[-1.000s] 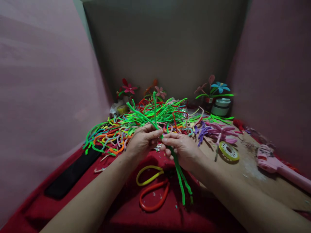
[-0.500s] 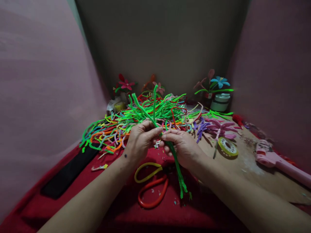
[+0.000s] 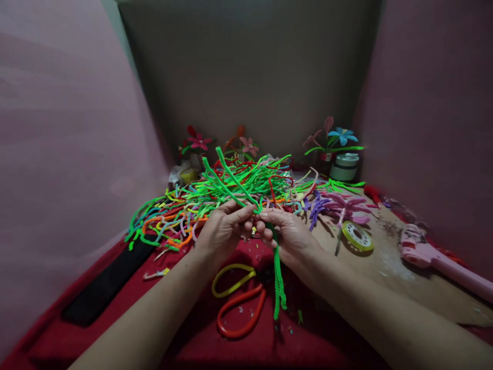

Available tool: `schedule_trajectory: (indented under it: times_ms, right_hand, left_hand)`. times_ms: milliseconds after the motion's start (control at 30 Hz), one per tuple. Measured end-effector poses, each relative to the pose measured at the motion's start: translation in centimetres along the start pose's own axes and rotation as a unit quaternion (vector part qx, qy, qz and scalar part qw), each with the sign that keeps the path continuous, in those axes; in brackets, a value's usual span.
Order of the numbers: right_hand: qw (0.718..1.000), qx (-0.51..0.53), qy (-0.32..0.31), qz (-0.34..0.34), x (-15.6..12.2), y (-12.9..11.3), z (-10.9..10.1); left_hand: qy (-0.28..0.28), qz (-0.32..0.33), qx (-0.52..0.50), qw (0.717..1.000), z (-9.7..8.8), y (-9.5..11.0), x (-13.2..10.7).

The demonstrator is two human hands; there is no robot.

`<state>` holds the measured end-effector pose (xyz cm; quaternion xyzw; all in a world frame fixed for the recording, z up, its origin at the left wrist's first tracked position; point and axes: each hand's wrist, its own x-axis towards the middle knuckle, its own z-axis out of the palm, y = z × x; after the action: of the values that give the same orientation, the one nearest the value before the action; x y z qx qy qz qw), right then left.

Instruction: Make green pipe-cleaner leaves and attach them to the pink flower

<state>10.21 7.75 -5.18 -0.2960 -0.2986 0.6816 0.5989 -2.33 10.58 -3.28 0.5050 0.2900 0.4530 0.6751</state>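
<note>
Both of my hands pinch a bundle of green pipe cleaners (image 3: 276, 275) at the middle of the view. My left hand (image 3: 223, 228) grips where the stems fan upward and to the left. My right hand (image 3: 287, 234) holds just beside it, fingers closed, and the twisted lower ends hang below it. Behind the hands lies a big heap of loose pipe cleaners (image 3: 200, 203) in green, orange, red and pale colours.
Scissors (image 3: 236, 298) with a yellow and a red handle lie on the red cloth (image 3: 115, 318) under my hands. A tape roll (image 3: 357, 236), purple pipe-cleaner flowers (image 3: 339, 205), a pink glue gun (image 3: 427, 257) and a white jar (image 3: 344, 167) lie to the right. Finished flowers stand at the back.
The green bundle has turned in my hands: its upper ends lean more to the left and its lower ends hang straighter. Both hands keep their grip.
</note>
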Motion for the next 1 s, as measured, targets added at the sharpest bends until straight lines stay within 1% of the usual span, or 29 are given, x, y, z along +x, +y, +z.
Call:
schedule_trajectory:
  times_ms: [67,167,267,400,533,633,767,867,1000]
  right_hand:
    - [1.0,-0.008,-0.006,0.005,0.0,0.0,0.0]
    - [0.999,-0.023,-0.005,0.022,0.1,-0.1,-0.1]
    - [0.999,-0.041,-0.005,0.023,0.2,-0.2,-0.2]
    - [0.998,-0.06,-0.01,0.003,0.1,-0.2,-0.2]
    - [0.997,-0.075,-0.009,-0.007,0.0,-0.2,-0.2]
    - [0.997,-0.074,-0.027,0.009,0.2,-0.1,-0.5]
    - [0.995,-0.014,-0.064,0.07,0.7,0.0,-1.1]
    - [0.986,0.031,-0.099,0.128,0.7,-0.2,-1.1]
    - [0.974,0.062,-0.15,0.161,0.3,-0.7,-0.8]
  left_hand:
    - [0.005,0.027,0.049,0.998,-0.1,0.1,-0.1]
    - [-0.004,0.043,0.097,0.994,-0.4,0.0,0.1]
    - [-0.012,0.046,0.115,0.992,-0.7,-0.2,0.3]
    - [-0.014,0.06,0.135,0.989,-0.9,-0.2,0.3]
    - [-0.042,0.042,0.171,0.984,-0.9,0.3,0.1]
    - [-0.058,0.02,0.192,0.98,-1.2,0.6,0.1]
    - [-0.085,-0.017,0.136,0.987,-1.6,0.6,0.3]
    - [-0.067,-0.035,0.089,0.993,-2.0,0.5,0.6]
    - [-0.095,-0.057,0.056,0.992,-2.5,0.5,0.8]
